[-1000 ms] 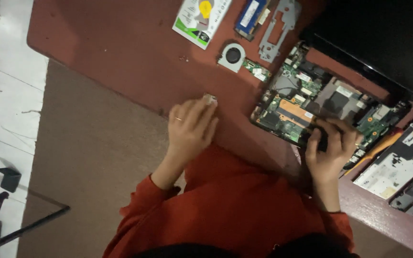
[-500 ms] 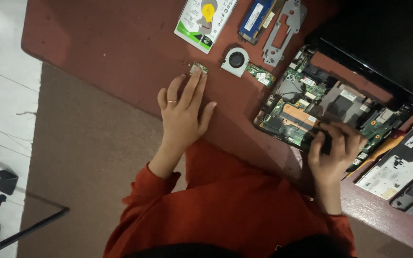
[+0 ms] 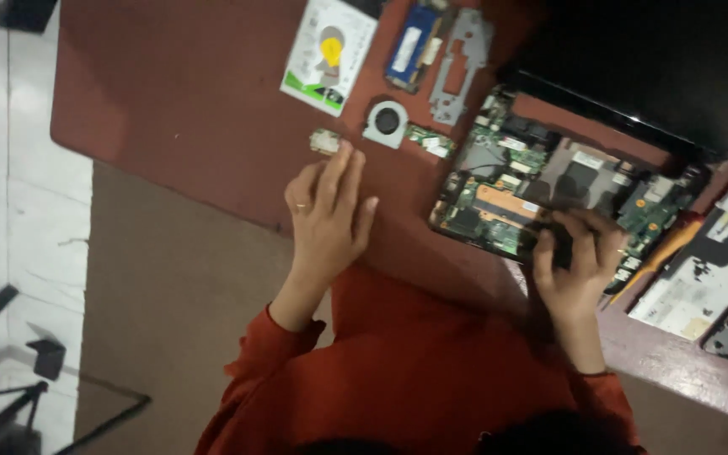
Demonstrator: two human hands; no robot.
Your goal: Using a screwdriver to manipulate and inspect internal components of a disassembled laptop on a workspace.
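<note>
Item, left: your left hand (image 3: 328, 221) lies flat, fingers spread, fingertips touching the small circuit card (image 3: 324, 141) beside the cooling fan (image 3: 385, 123); slide it gently, keeping off the contacts. Item, right: your right hand (image 3: 577, 263) is curled on the laptop motherboard (image 3: 541, 187)'s near edge; steady it. Surface: reddish-brown table (image 3: 170, 101), pale tiled floor (image 3: 10, 211) left.

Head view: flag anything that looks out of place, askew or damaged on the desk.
Nothing looks damaged. The laptop lies opened up, its green board bare, with the fan and hard drive scattered on the table. The left hand touches a small loose card.
</note>
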